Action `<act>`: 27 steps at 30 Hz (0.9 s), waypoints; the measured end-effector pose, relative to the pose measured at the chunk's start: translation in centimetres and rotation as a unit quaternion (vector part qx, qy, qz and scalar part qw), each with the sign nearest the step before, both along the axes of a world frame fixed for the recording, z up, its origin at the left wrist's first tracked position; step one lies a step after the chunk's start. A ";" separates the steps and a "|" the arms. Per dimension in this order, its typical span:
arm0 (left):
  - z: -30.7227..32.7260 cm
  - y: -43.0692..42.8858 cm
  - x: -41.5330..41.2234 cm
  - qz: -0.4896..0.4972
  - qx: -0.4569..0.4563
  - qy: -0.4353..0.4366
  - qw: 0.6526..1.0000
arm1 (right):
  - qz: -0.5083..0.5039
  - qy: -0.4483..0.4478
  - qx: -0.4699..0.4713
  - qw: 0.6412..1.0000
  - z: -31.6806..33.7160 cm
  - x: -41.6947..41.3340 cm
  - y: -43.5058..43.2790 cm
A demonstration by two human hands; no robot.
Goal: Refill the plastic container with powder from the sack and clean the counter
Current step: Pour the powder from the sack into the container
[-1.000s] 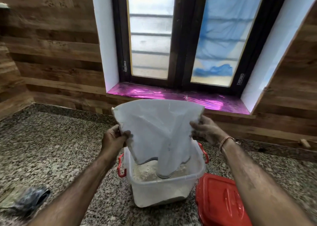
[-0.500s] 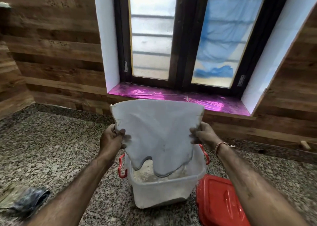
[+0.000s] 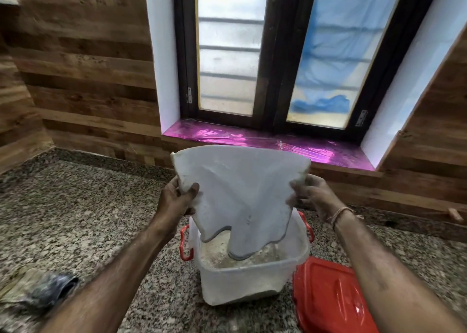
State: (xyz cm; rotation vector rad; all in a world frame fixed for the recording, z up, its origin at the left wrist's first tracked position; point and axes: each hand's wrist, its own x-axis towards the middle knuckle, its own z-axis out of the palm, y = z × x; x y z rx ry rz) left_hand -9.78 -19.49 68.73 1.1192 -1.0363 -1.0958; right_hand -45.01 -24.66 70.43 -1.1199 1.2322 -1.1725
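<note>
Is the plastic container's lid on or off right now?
Off. The red lid lies flat on the counter beside the open plastic container.

The red lid (image 3: pixel 328 297) is cut off by the bottom edge. Part of the powder (image 3: pixel 217 253) is hidden behind the sack (image 3: pixel 240 193). The crumpled cloth (image 3: pixel 38 292) is blurred, its left end cut off.

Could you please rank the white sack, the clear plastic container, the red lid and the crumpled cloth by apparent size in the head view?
1. white sack
2. clear plastic container
3. red lid, partly cut off and nearer, so unsure against the container
4. crumpled cloth
</note>
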 end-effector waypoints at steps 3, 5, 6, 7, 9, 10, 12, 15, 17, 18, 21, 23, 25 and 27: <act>-0.3 -0.1 -0.2 -0.011 -0.005 0.017 1.000 | 0.004 0.026 -0.008 1.000 -0.3 0.1 0.5; -0.5 -0.4 -0.2 -0.022 0.001 0.009 1.000 | -0.001 0.005 -0.019 1.000 0.1 -0.1 0.8; -0.6 -0.4 -0.2 -0.023 0.002 0.009 1.000 | 0.001 -0.005 -0.021 1.000 0.3 -0.2 0.9; -0.7 -0.5 -0.3 -0.021 0.003 0.018 1.000 | 0.000 -0.011 -0.021 1.000 0.4 -0.2 0.9; -0.7 -0.6 -0.6 -0.006 0.004 0.055 0.998 | -0.024 -0.003 -0.036 0.999 0.0 -0.1 0.7; -0.6 -0.7 -0.8 0.001 0.005 0.073 0.997 | -0.029 0.004 -0.047 0.998 -0.2 -0.1 0.6; -0.5 -1.0 -1.2 0.014 0.010 0.095 0.995 | 0.014 0.038 -0.029 0.999 -0.9 -0.1 0.5; -0.4 -1.3 -1.1 0.037 0.020 0.114 0.993 | 0.098 0.169 0.018 0.981 -1.9 0.6 1.3; -0.3 -1.7 -0.4 0.050 0.015 0.109 0.993 | 0.036 0.204 -0.011 0.978 -2.0 1.2 1.1; -0.3 -1.9 0.1 0.052 0.013 0.108 0.993 | 0.005 0.198 -0.024 0.980 -1.8 1.3 0.6; 0.0 -2.3 1.3 0.065 0.007 0.098 0.993 | -0.041 0.206 -0.057 0.976 -0.9 1.3 -1.6; 0.7 -2.5 1.7 0.085 0.002 0.089 0.992 | -0.060 0.232 -0.061 0.969 0.1 1.6 -2.8; 1.3 -2.6 2.3 0.110 0.012 0.080 0.991 | -0.086 0.229 -0.069 0.967 1.8 2.9 -3.5; 1.7 -2.7 3.4 0.133 0.021 0.091 0.987 | -0.092 0.224 -0.070 0.968 3.1 4.2 -4.7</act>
